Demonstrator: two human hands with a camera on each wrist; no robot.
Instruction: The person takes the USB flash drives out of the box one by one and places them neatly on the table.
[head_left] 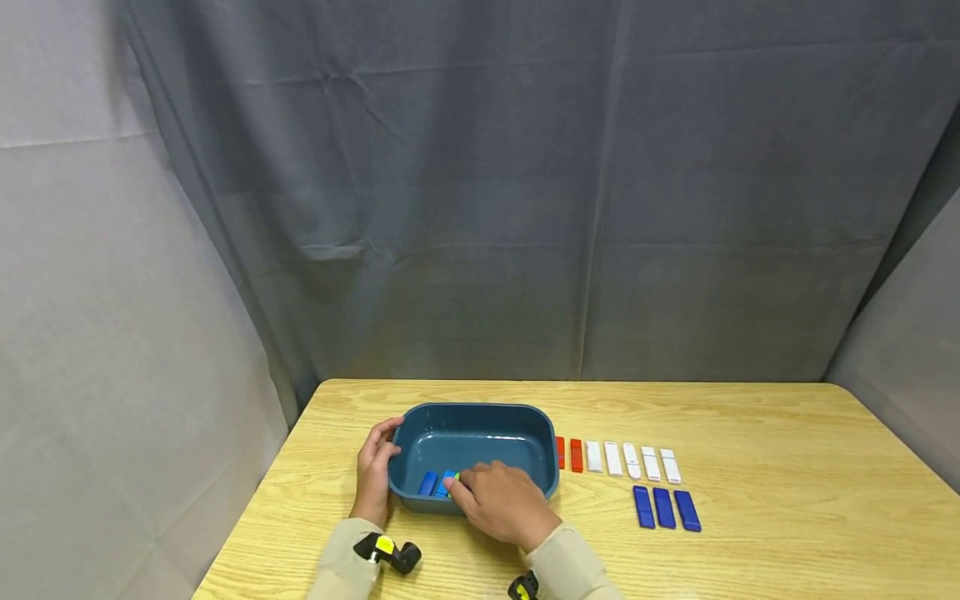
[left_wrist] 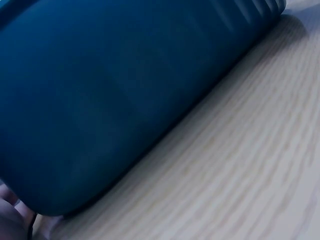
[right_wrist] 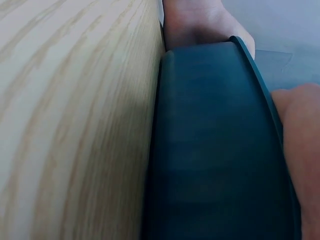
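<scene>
A dark teal plastic basin (head_left: 476,408) stands at the table's left half. At its left end, my left hand (head_left: 372,475) holds the wall, thumb and fingers curled round the rim; the left wrist view shows the basin's side close up. My right hand (head_left: 504,502) reaches over the near wall and pinches a small green stick, apparently a USB flash drive (head_left: 457,477), mostly hidden under the thumb. Left of it inside lie a light blue flash drive (head_left: 444,484) and a darker blue one (head_left: 428,482). The right fingertips are hidden behind the hand.
Right of the basin runs a row of red flash drives (head_left: 576,456) and several white flash drives (head_left: 613,459). Three dark blue flash drives (head_left: 663,507) lie in front of them. Grey curtains (head_left: 480,208) hang behind the wooden table (head_left: 787,500).
</scene>
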